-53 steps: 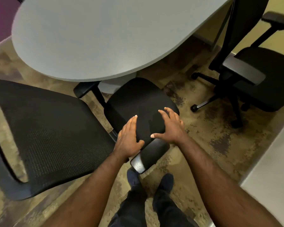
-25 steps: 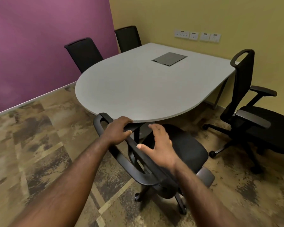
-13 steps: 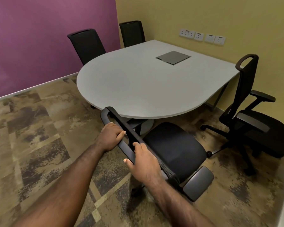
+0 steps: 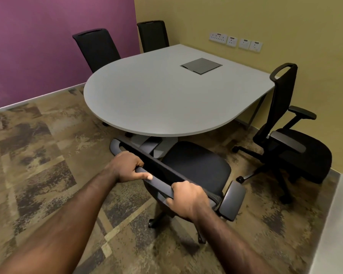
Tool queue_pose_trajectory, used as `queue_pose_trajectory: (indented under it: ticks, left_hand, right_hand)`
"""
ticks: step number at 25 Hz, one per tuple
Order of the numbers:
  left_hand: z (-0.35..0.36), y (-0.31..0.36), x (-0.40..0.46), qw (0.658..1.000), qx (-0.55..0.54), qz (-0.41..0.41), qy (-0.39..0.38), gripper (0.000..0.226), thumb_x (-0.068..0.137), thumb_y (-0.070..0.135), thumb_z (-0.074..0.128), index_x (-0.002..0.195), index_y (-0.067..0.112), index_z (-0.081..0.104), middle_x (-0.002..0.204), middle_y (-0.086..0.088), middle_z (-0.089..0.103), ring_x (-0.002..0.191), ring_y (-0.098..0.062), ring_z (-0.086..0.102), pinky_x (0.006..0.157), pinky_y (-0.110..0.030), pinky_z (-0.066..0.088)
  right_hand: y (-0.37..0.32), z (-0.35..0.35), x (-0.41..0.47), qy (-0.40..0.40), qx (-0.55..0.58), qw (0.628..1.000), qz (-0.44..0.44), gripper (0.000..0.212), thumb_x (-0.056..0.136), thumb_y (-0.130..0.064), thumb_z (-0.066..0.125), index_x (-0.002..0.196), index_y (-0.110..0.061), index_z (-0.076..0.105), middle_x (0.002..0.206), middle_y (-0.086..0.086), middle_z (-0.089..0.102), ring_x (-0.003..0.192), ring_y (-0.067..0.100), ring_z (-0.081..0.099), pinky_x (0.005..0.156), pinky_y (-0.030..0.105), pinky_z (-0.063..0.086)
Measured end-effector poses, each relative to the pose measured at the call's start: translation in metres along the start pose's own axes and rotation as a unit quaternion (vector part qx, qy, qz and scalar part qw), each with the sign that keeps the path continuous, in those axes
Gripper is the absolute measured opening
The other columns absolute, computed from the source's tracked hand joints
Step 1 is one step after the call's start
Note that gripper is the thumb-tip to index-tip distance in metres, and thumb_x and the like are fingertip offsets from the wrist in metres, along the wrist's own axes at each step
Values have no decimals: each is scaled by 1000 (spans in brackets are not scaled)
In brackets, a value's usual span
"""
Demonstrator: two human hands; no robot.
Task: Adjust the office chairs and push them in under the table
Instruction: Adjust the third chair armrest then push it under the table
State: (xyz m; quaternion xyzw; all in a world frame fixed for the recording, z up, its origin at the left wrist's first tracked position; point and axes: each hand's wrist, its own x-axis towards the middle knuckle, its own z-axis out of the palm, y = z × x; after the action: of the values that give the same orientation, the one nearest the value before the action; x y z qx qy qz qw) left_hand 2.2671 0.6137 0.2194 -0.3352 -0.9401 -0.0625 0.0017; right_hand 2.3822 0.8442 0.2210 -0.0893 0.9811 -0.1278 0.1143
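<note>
A black office chair (image 4: pixel 196 167) stands right in front of me, its seat just short of the rounded end of the grey table (image 4: pixel 166 95). My left hand (image 4: pixel 127 167) grips the top rail of its backrest, fingers curled over the rail. My right hand (image 4: pixel 188 200) grips the same rail further right, near the grey armrest (image 4: pixel 233 200). A second black chair (image 4: pixel 293 141) stands at the right, turned away from the table and well clear of it.
Two more black chairs (image 4: pixel 97 48) (image 4: pixel 152 35) sit tucked against the table's far side by the purple and yellow walls. A dark flap panel (image 4: pixel 201 65) lies in the tabletop. Patterned carpet (image 4: pixel 38 155) spreads to the left. A pale surface (image 4: pixel 337 224) edges the right.
I have stood up from the seat cushion and taken hold of the backrest rail with both hands. The near chair has since shifted slightly toward the table.
</note>
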Motion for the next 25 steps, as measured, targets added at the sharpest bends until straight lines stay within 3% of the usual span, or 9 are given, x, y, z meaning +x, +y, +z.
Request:
queue_pose_trajectory:
  ticks: [6,13,16,20,25]
  left_hand:
    - [15,36,-7,999,19,0,33,77,63,97,38,56,21,43,54,9,46,49,-12,44,48,-28,28]
    - [21,77,5,997,52,-54,35,80,65,98,32,54,19,46,49,6,49,45,-13,45,46,-27,24]
    - [22,95,22,994,53,-83,37,79,65,98,29,55,22,48,49,8,49,46,-10,46,47,-27,24]
    - [28,111,56,989,67,-125,44,82,63,99,21,60,24,54,54,10,52,52,-11,50,48,-28,27]
    - [31,110,98,985,71,-152,51,79,64,98,15,57,27,48,52,11,48,49,-6,44,47,-26,23]
  right_hand:
    - [72,-3,-36,68,-77,995,-15,25,75,-53,44,77,-29,51,65,-8,50,60,18,50,54,32,39]
    - [143,-34,-27,57,-105,990,-80,18,77,-47,58,71,-31,53,58,-12,46,56,13,49,53,28,38]
    - [167,-43,-13,66,-118,987,-90,32,78,-61,57,69,-31,49,56,-13,45,54,10,49,51,27,40]
    - [201,-55,15,109,-142,983,-50,72,64,-96,32,64,-27,54,54,-14,47,49,4,46,47,26,45]
    - [228,-66,60,137,-139,980,-29,84,50,-106,16,59,-29,48,53,-14,46,49,4,44,43,25,35]
